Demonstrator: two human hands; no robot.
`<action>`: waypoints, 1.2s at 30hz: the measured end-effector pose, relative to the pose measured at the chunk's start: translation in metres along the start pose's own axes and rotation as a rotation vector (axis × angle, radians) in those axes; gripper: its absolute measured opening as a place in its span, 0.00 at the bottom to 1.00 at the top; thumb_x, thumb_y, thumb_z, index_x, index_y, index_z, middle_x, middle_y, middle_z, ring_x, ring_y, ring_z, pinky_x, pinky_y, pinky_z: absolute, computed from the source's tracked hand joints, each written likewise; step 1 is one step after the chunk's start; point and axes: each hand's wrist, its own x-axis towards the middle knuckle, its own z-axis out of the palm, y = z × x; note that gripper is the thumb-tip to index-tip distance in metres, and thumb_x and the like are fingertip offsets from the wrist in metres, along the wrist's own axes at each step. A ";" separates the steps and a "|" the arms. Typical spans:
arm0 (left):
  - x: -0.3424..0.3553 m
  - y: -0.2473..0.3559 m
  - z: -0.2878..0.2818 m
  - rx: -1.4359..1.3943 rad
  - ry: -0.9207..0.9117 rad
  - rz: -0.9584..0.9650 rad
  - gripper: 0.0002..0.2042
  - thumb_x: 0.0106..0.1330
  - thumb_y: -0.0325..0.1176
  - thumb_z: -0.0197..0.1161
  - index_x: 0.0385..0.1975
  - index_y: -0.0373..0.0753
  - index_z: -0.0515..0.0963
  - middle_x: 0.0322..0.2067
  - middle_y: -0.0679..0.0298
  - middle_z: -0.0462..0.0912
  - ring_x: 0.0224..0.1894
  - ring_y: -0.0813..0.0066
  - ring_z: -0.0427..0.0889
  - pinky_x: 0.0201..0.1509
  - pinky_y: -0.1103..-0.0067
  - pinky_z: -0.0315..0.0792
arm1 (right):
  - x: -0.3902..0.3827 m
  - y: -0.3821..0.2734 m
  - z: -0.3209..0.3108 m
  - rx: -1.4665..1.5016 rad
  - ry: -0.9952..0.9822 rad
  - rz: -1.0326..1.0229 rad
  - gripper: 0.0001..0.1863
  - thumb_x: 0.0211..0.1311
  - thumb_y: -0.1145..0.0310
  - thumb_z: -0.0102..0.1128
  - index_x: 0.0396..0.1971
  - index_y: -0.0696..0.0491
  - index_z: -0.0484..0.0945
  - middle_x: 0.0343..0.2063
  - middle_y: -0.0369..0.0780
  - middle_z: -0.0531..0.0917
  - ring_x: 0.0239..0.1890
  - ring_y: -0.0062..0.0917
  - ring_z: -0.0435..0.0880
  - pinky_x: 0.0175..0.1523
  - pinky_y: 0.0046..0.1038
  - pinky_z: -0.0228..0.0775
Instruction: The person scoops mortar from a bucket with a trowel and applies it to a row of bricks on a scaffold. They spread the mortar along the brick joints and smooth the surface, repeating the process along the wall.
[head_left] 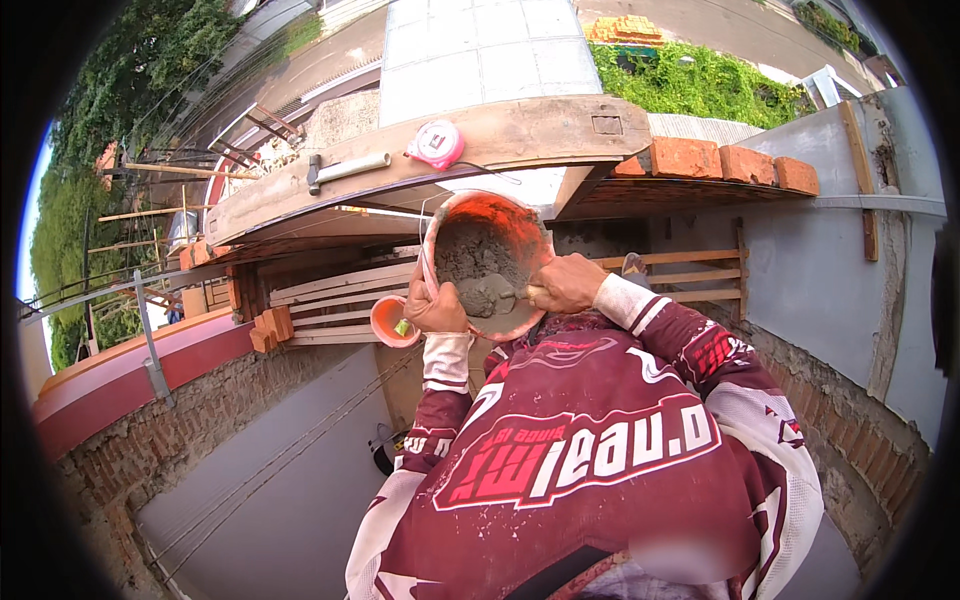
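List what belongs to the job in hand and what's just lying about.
Seemingly in use:
Orange bucket, gripped by the left hand
Grey mortar in it
Tool handle in the right hand

Apparently lying about:
Hammer on the plank
Pink tape measure, also on the plank

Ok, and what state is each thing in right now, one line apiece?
Bucket: partly filled, mouth toward the camera
Mortar: wet-looking, heaped unevenly
Left hand: gripping the bucket's rim
Right hand: closed around a tool handle
Hammer: lying on the plank
Tape measure: resting on the plank
Cup: open, something green inside
Bricks: set in a row
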 end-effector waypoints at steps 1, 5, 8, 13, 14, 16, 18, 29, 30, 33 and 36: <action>-0.002 -0.003 0.001 0.003 0.003 -0.069 0.13 0.45 0.16 0.50 0.30 0.25 0.80 0.42 0.59 0.85 0.34 0.80 0.80 0.37 0.84 0.72 | -0.004 0.006 0.001 0.047 0.013 0.003 0.16 0.54 0.55 0.58 0.31 0.53 0.83 0.28 0.50 0.84 0.32 0.48 0.83 0.41 0.46 0.75; -0.010 -0.021 0.018 -0.169 0.000 -0.157 0.21 0.44 0.16 0.50 0.39 0.28 0.81 0.34 0.63 0.85 0.32 0.78 0.81 0.38 0.83 0.72 | -0.030 0.035 -0.004 0.172 0.041 0.054 0.15 0.54 0.55 0.58 0.31 0.50 0.84 0.28 0.49 0.84 0.33 0.48 0.83 0.40 0.46 0.74; -0.025 -0.039 0.029 -0.096 0.098 -0.431 0.13 0.42 0.15 0.53 0.29 0.31 0.79 0.27 0.66 0.81 0.26 0.74 0.77 0.33 0.79 0.72 | -0.061 0.056 -0.004 0.193 0.136 0.094 0.15 0.54 0.54 0.59 0.31 0.49 0.84 0.28 0.49 0.84 0.33 0.48 0.83 0.39 0.45 0.73; -0.049 -0.080 0.072 -0.112 0.056 -0.610 0.10 0.41 0.16 0.57 0.27 0.31 0.76 0.27 0.65 0.79 0.27 0.72 0.78 0.32 0.76 0.72 | -0.120 0.104 -0.013 0.211 0.261 0.319 0.19 0.51 0.53 0.60 0.44 0.40 0.85 0.32 0.47 0.86 0.36 0.45 0.84 0.43 0.42 0.76; -0.054 -0.085 0.080 -0.071 0.060 -0.675 0.10 0.42 0.17 0.58 0.27 0.31 0.76 0.27 0.65 0.79 0.27 0.71 0.78 0.32 0.76 0.73 | -0.133 0.114 -0.013 0.222 0.284 0.414 0.18 0.51 0.54 0.59 0.43 0.39 0.85 0.32 0.48 0.85 0.37 0.46 0.84 0.43 0.43 0.76; -0.064 -0.093 0.096 0.023 0.020 -0.788 0.12 0.45 0.19 0.59 0.33 0.29 0.74 0.31 0.59 0.78 0.29 0.63 0.80 0.35 0.69 0.78 | -0.152 0.138 -0.017 0.220 0.292 0.516 0.17 0.52 0.55 0.58 0.40 0.43 0.86 0.32 0.50 0.85 0.37 0.46 0.84 0.44 0.43 0.76; -0.073 -0.100 0.112 0.029 -0.027 -0.861 0.13 0.47 0.21 0.59 0.35 0.28 0.74 0.32 0.55 0.78 0.30 0.59 0.81 0.39 0.62 0.81 | -0.170 0.161 -0.018 0.209 0.383 0.613 0.16 0.53 0.55 0.57 0.35 0.48 0.85 0.31 0.51 0.85 0.37 0.47 0.84 0.45 0.43 0.76; -0.090 -0.126 0.142 0.015 -0.225 -1.176 0.11 0.57 0.24 0.57 0.40 0.35 0.69 0.39 0.57 0.72 0.43 0.59 0.77 0.56 0.51 0.77 | -0.190 0.242 -0.043 0.278 0.641 0.893 0.14 0.53 0.59 0.53 0.32 0.50 0.83 0.32 0.48 0.85 0.37 0.46 0.83 0.43 0.43 0.76; -0.091 -0.127 0.143 0.018 -0.219 -1.184 0.11 0.57 0.23 0.56 0.40 0.34 0.69 0.38 0.57 0.74 0.40 0.58 0.79 0.48 0.54 0.79 | -0.189 0.246 -0.048 0.287 0.644 0.886 0.14 0.53 0.59 0.54 0.32 0.51 0.83 0.34 0.49 0.85 0.39 0.45 0.84 0.45 0.43 0.75; -0.093 -0.130 0.144 -0.031 -0.186 -1.226 0.09 0.58 0.22 0.56 0.39 0.33 0.70 0.35 0.56 0.77 0.34 0.57 0.82 0.33 0.61 0.82 | -0.182 0.257 -0.062 0.289 0.637 0.864 0.16 0.54 0.58 0.55 0.34 0.52 0.84 0.37 0.50 0.85 0.43 0.44 0.84 0.50 0.41 0.75; -0.093 -0.132 0.140 -0.026 -0.169 -1.237 0.09 0.58 0.23 0.56 0.39 0.34 0.70 0.35 0.58 0.77 0.34 0.58 0.81 0.33 0.61 0.82 | -0.169 0.269 -0.078 0.282 0.582 0.813 0.16 0.54 0.58 0.55 0.35 0.53 0.84 0.37 0.50 0.85 0.44 0.44 0.84 0.51 0.41 0.75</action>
